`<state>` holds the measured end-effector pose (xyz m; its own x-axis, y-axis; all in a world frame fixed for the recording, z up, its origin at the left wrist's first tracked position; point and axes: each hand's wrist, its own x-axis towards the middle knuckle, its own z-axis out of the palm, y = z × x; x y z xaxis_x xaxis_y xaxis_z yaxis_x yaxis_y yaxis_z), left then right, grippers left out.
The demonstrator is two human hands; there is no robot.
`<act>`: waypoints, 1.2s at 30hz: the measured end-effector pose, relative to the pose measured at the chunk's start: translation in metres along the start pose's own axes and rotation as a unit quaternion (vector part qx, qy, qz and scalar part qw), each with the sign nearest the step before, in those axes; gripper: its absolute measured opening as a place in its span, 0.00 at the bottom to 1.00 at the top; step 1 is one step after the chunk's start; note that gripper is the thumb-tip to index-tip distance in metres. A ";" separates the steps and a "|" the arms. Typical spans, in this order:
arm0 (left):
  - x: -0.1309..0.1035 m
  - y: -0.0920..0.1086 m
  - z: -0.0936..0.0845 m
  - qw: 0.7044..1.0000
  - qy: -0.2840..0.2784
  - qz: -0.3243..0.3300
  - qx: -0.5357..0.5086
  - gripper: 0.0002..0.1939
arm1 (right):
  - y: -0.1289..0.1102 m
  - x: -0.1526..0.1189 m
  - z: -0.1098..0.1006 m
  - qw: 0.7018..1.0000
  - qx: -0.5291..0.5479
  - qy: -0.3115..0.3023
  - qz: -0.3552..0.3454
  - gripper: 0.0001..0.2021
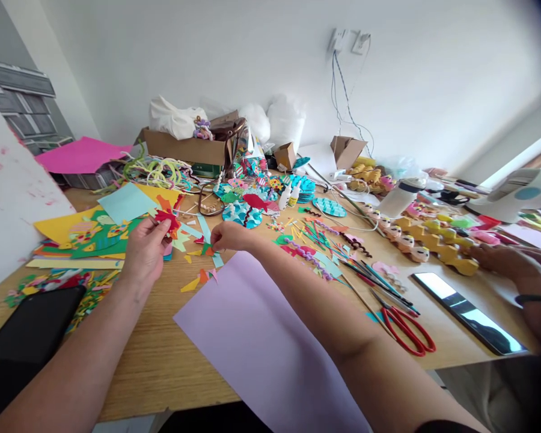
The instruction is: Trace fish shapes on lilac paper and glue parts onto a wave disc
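My left hand [146, 246] pinches a small stack of cut paper pieces, with a red piece [166, 221] on top and orange edges behind it. To its right, my right hand [228, 237] reaches down to the small paper scraps, fingertips closed beside a green and orange scrap [208, 249]; whether they grip it is too small to tell. A large lilac sheet [261, 325] lies beneath my right forearm. Orange and pink scraps [202, 276] lie at the sheet's upper left edge. Beyond my right hand, a red paper fish [255, 202] rests on a blue decorated piece [242, 214].
Red-handled scissors [408, 329] and a phone [469, 313] lie at right, near another person's hands [505, 261] beside yellow egg-carton strips [455, 255]. A black phone [31, 331] is at left by colored paper sheets [76, 263]. Glue bottles [285, 197] stand farther back.
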<state>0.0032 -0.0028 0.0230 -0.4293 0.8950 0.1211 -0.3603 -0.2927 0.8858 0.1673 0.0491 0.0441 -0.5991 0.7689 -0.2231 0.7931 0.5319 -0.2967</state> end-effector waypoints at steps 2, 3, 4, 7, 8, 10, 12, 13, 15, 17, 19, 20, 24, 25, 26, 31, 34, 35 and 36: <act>0.000 0.000 0.000 1.000 0.001 0.001 -0.001 0.07 | -0.003 0.008 0.001 1.000 -0.005 -0.007 0.001 0.11; 0.000 0.000 0.000 1.000 0.002 0.002 0.000 0.07 | -0.005 0.012 0.002 1.000 -0.012 -0.013 0.003 0.12; 0.000 0.000 0.000 1.000 0.003 0.003 0.001 0.07 | -0.008 0.016 0.005 1.000 -0.021 -0.018 0.006 0.13; 0.001 -0.001 -0.001 1.000 0.000 0.004 0.007 0.07 | -0.015 0.024 0.011 0.998 -0.051 -0.034 0.026 0.17; 0.001 -0.002 -0.001 1.000 -0.003 0.004 0.010 0.07 | -0.017 0.025 0.012 0.997 -0.059 -0.038 0.033 0.18; 0.001 -0.003 -0.002 1.000 -0.008 0.004 0.014 0.08 | -0.021 0.024 0.012 0.995 -0.072 -0.046 0.046 0.18; 0.002 -0.003 -0.003 1.000 -0.010 0.006 0.017 0.10 | -0.024 0.023 0.011 0.994 -0.079 -0.052 0.054 0.17; 0.002 -0.003 -0.003 1.000 -0.011 0.006 0.017 0.10 | -0.026 0.022 0.010 0.994 -0.081 -0.054 0.057 0.17; 0.002 -0.003 -0.003 1.000 -0.011 0.007 0.017 0.11 | -0.028 0.021 0.009 0.993 -0.081 -0.058 0.058 0.16; 0.002 -0.003 -0.003 1.000 -0.011 0.010 0.015 0.11 | -0.029 0.020 0.010 0.993 -0.080 -0.059 0.058 0.16; 0.002 -0.003 -0.003 1.000 -0.013 0.011 0.014 0.11 | -0.028 0.019 0.011 0.994 -0.076 -0.055 0.057 0.15; 0.002 -0.003 -0.003 1.000 -0.014 0.011 0.014 0.10 | -0.027 0.018 0.011 0.994 -0.073 -0.051 0.056 0.15; 0.002 -0.003 -0.004 1.000 -0.015 0.009 0.016 0.09 | -0.022 0.017 0.008 0.997 -0.056 -0.040 0.039 0.15; 0.002 -0.003 -0.004 1.000 -0.013 0.010 0.016 0.09 | -0.021 0.016 0.008 0.997 -0.053 -0.038 0.034 0.15; 0.003 -0.003 -0.004 1.000 -0.012 0.011 0.015 0.09 | -0.020 0.016 0.007 0.998 -0.050 -0.037 0.032 0.16; 0.002 -0.002 -0.002 1.000 -0.004 0.010 0.013 0.09 | -0.021 0.017 0.013 0.997 -0.050 -0.033 0.053 0.21; 0.001 -0.002 -0.002 1.000 -0.006 0.009 0.015 0.08 | -0.024 0.018 0.018 0.996 -0.050 -0.027 0.066 0.21; 0.001 -0.002 -0.001 1.000 -0.007 0.008 0.016 0.07 | -0.025 0.018 0.019 0.996 -0.049 -0.027 0.068 0.20; 0.001 -0.002 -0.001 1.000 -0.007 0.008 0.017 0.07 | -0.027 0.019 0.020 0.996 -0.047 -0.028 0.068 0.19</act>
<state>0.0026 -0.0020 0.0209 -0.4228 0.8952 0.1408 -0.3248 -0.2948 0.8987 0.1328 0.0422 0.0291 -0.4887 0.8164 -0.3076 0.8724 0.4573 -0.1724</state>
